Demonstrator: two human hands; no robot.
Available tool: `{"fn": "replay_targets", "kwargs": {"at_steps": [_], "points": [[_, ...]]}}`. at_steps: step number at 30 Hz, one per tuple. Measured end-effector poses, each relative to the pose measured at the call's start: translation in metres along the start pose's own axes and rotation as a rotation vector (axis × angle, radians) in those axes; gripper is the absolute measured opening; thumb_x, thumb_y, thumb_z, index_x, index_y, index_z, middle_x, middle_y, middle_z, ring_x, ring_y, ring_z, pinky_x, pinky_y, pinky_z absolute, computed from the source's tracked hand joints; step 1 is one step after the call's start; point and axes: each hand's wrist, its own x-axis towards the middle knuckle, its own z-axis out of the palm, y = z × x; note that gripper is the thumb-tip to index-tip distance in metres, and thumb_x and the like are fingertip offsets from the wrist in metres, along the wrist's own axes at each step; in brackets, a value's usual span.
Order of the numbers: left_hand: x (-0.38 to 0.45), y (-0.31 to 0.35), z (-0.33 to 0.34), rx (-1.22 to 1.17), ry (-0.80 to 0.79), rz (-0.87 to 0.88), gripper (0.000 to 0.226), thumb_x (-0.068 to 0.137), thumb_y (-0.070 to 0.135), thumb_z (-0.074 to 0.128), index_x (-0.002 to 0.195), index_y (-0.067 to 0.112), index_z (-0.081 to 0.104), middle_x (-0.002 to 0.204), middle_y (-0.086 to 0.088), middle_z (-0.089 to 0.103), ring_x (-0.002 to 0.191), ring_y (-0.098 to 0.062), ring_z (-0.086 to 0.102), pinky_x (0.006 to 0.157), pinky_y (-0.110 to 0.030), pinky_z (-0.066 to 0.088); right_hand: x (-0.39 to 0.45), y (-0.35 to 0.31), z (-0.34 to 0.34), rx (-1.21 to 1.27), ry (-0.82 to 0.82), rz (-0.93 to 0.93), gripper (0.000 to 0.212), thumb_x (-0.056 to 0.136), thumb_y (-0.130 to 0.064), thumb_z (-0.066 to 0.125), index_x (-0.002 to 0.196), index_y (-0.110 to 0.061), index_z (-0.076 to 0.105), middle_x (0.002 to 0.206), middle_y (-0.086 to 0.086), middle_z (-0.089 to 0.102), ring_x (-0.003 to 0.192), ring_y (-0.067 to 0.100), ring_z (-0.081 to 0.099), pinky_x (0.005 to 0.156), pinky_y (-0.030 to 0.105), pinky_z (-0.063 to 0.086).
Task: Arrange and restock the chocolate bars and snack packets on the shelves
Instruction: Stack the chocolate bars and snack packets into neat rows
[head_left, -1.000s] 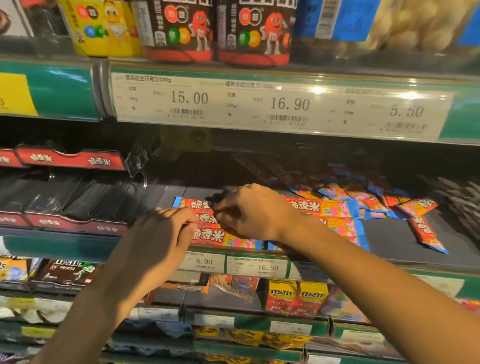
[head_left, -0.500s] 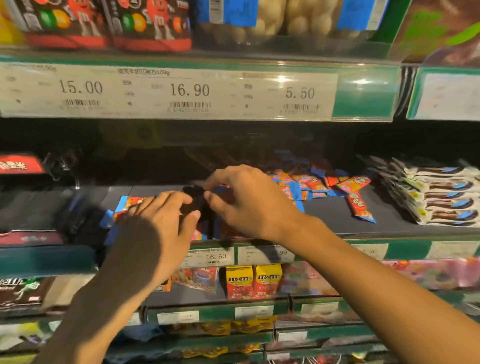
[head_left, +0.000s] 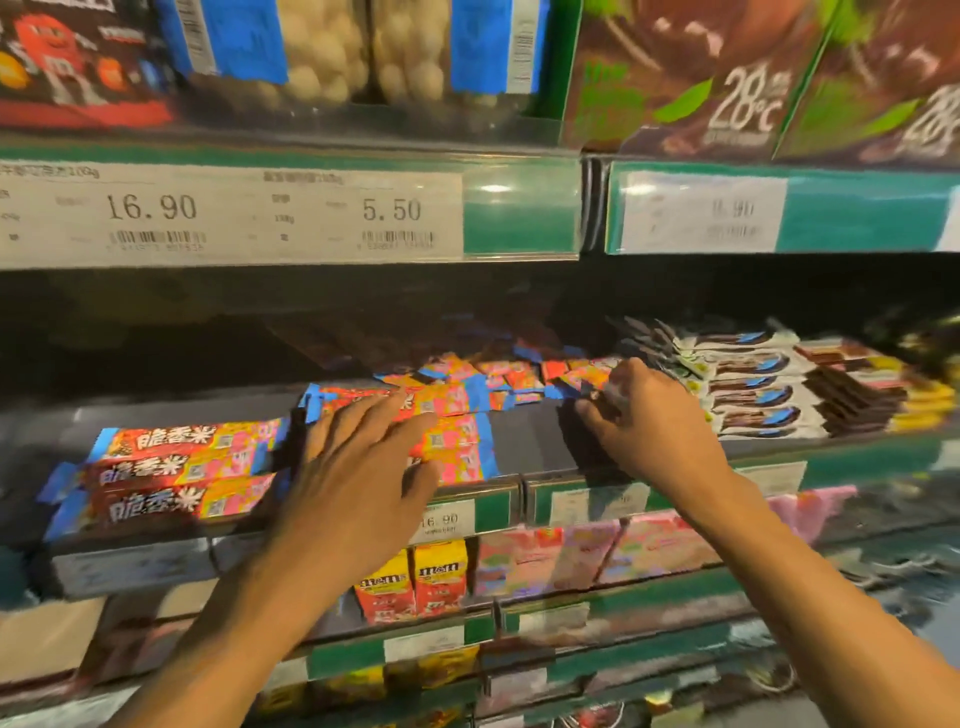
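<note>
Left hand: my left hand (head_left: 358, 457) lies flat, fingers straight, on a row of red-and-blue chocolate bars (head_left: 447, 431) at frame centre.
Right hand: my right hand (head_left: 649, 421), right of centre, has fingers curled, pinching a small dark item (head_left: 597, 396); too blurred for me to name.
Stacked bars: three red bars (head_left: 182, 473) sit neatly at the shelf (head_left: 524, 436) front, centre left.
Loose bars: a scattered heap (head_left: 519, 374) lies behind, between both hands.
Neighbours: white-and-blue snack packets (head_left: 748, 384) stacked at right.
Price label: 5.50 tag (head_left: 392, 210) upper centre.
</note>
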Motion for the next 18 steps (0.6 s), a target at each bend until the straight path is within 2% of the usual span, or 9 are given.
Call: {"fn": "replay_targets", "kwargs": {"at_steps": [3, 5, 7, 10, 15, 18], "points": [[0.002, 0.004, -0.003, 0.012, -0.008, -0.024, 0.071, 0.08, 0.061, 0.013, 0.146, 0.043, 0.03, 0.157, 0.015, 0.02, 0.143, -0.009, 0.008, 0.116, -0.033, 0.003, 0.011, 0.006, 0.008, -0.069, -0.07, -0.001, 0.06, 0.093, -0.057, 0.051, 0.141, -0.022, 0.043, 0.122, 0.02, 0.059, 0.115, 0.041, 0.054, 0.086, 0.043, 0.047], [0.004, 0.007, -0.005, 0.014, -0.027, -0.04, 0.059, 0.09, 0.057, 0.022, 0.147, 0.043, 0.027, 0.158, 0.015, 0.015, 0.145, -0.01, 0.007, 0.117, -0.035, 0.003, 0.02, 0.005, 0.011, -0.089, -0.139, 0.005, 0.06, 0.096, -0.061, 0.04, 0.148, -0.033, 0.036, 0.138, 0.02, 0.05, 0.125, 0.042, 0.047, 0.099, 0.047, 0.043], [0.006, 0.01, -0.006, 0.03, -0.036, -0.04, 0.051, 0.098, 0.051, 0.034, 0.147, 0.042, 0.025, 0.159, 0.014, 0.013, 0.145, -0.011, 0.006, 0.118, -0.036, 0.004, 0.024, 0.004, 0.012, -0.108, -0.235, 0.001, 0.055, 0.098, -0.063, 0.033, 0.148, -0.038, 0.035, 0.143, 0.017, 0.046, 0.132, 0.04, 0.042, 0.104, 0.05, 0.036], [0.008, 0.012, -0.004, 0.023, 0.003, -0.041, 0.052, 0.098, 0.048, 0.041, 0.147, 0.042, 0.025, 0.157, 0.014, 0.015, 0.145, -0.011, 0.008, 0.116, -0.036, 0.003, 0.018, 0.007, 0.011, -0.098, -0.232, -0.03, 0.051, 0.097, -0.064, 0.032, 0.142, -0.04, 0.043, 0.135, 0.009, 0.057, 0.128, 0.035, 0.047, 0.1, 0.047, 0.037], [0.014, 0.026, 0.003, -0.015, 0.088, 0.03, 0.047, 0.094, 0.043, 0.048, 0.14, 0.04, 0.039, 0.157, 0.009, 0.021, 0.142, -0.013, 0.012, 0.111, -0.034, 0.003, 0.003, 0.007, 0.007, -0.04, -0.061, -0.074, 0.039, 0.092, -0.064, 0.047, 0.115, -0.035, 0.06, 0.1, 0.001, 0.071, 0.099, 0.03, 0.064, 0.082, 0.039, 0.051], [0.02, 0.038, 0.002, -0.01, 0.12, 0.073, 0.046, 0.089, 0.042, 0.046, 0.135, 0.04, 0.044, 0.156, 0.009, 0.026, 0.137, -0.01, 0.012, 0.108, -0.032, 0.004, 0.005, 0.009, 0.003, -0.029, -0.016, -0.027, 0.035, 0.087, -0.058, 0.06, 0.105, -0.028, 0.059, 0.098, 0.002, 0.072, 0.093, 0.029, 0.066, 0.075, 0.037, 0.055]]}}
